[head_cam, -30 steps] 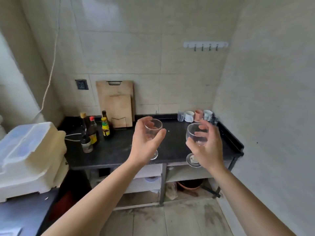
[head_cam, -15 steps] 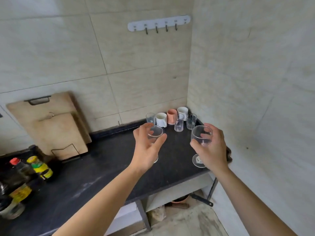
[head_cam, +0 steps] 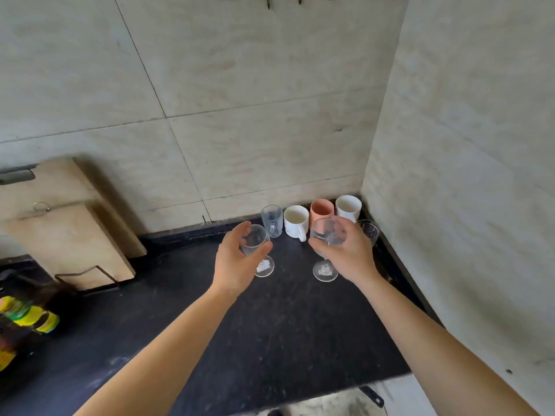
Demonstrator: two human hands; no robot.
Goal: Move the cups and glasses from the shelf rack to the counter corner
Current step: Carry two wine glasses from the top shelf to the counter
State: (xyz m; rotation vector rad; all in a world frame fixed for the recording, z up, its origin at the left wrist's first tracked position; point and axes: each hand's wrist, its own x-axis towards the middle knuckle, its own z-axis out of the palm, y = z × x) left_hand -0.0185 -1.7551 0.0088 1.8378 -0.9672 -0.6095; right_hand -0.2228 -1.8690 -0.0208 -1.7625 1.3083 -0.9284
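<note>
The black surface (head_cam: 270,319) runs into the tiled corner, and every place here is told from the peach cup (head_cam: 321,209) standing there; white mugs sit to either side of it, the left white mug (head_cam: 295,221) and the right white mug (head_cam: 348,207), with a ribbed tumbler (head_cam: 271,220) further left and a small clear glass (head_cam: 369,231) in front to the right. The left hand (head_cam: 237,262) has its grip clamped round the bowl of the left wine glass (head_cam: 255,244), in front and left of the peach cup; the right hand (head_cam: 345,253) is closed likewise on the right wine glass (head_cam: 327,235), directly before it. Both stemmed glasses stand upright, long axis vertical, mouths up, feet low over the surface; whether they touch it I cannot tell. To set them well, I judge: lower straight, keep the stems plumb, feet flat, clear of the neighbours, then loosen.
</note>
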